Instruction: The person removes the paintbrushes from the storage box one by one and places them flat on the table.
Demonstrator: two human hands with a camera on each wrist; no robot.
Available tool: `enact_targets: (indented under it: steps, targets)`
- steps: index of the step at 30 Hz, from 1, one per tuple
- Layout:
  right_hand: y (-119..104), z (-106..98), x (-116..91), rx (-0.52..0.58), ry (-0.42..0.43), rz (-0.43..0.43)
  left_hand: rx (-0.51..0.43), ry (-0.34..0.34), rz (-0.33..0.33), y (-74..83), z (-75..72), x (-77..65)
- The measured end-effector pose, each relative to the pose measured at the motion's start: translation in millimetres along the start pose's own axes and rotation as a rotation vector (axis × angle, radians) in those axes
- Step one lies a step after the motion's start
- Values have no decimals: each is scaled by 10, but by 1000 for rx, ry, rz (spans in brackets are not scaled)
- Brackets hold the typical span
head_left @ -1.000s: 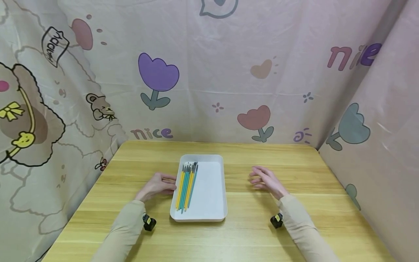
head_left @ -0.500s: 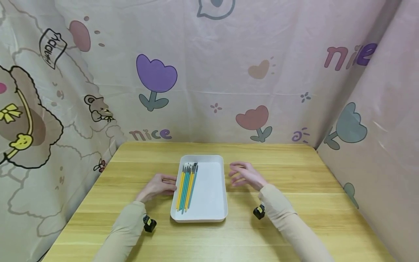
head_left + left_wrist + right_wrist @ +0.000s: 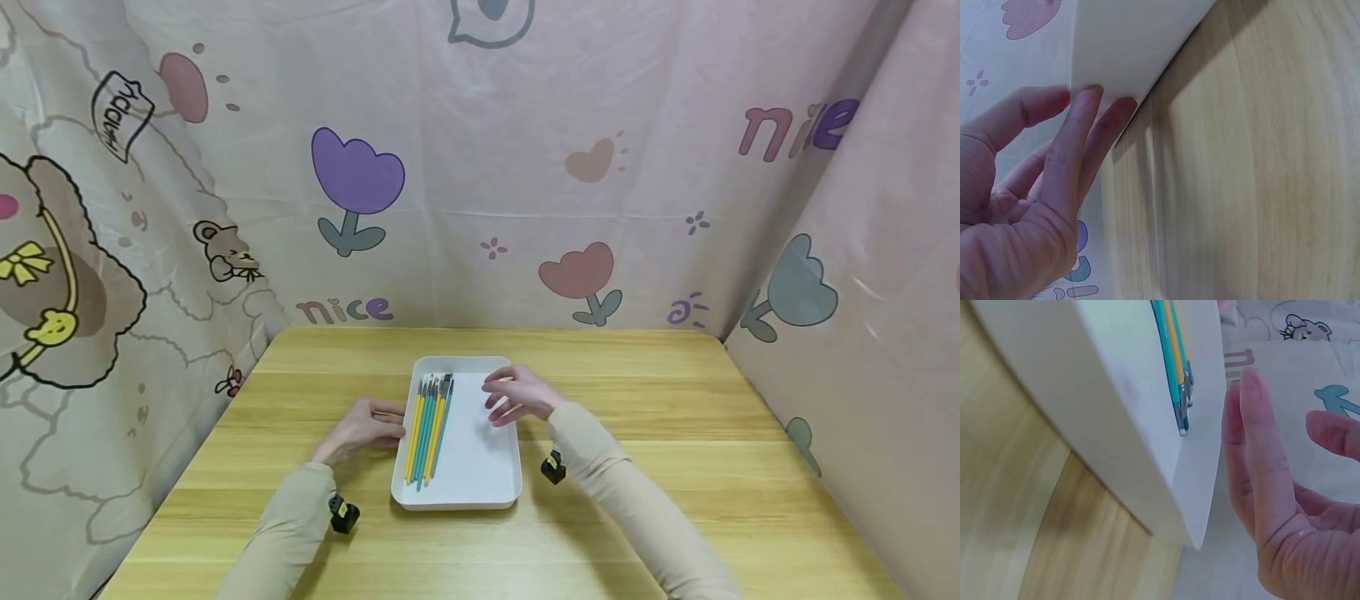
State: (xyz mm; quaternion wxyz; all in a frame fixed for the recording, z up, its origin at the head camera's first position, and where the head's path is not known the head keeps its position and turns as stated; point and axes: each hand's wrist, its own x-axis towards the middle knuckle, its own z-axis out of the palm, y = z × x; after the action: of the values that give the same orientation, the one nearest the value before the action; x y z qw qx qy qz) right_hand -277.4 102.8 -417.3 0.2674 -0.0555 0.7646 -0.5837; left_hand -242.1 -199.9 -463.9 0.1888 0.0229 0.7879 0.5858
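A white rectangular tray (image 3: 480,467) lies on the wooden table. Along its left side rests a bundle of several paintbrushes (image 3: 426,433) with yellow and teal handles, bristle ends away from me. My left hand (image 3: 363,429) is at the tray's left side. In the left wrist view its fingertips (image 3: 1089,94) touch the outer wall, fingers mostly straight. My right hand (image 3: 521,393) hovers over the tray's right edge, fingers apart and holding nothing. The right wrist view shows its fingers (image 3: 1263,431) beyond the rim, apart from the paintbrushes.
The wooden table (image 3: 637,467) reaches back to a patterned curtain (image 3: 465,167), which also hangs along both sides. Small black devices are on both wrists, the left one (image 3: 343,514) and the right one (image 3: 553,467).
My right hand has moved left, from the table beside the tray to above its right edge. My left hand stays at the tray's left wall. The paintbrushes have not moved.
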Motion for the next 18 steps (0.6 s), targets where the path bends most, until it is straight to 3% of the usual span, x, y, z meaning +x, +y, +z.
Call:
enact_targets:
  steps: [18]
  targets:
    - [-43,372,390,-20,49,114,6,29,-8,0,19,-4]
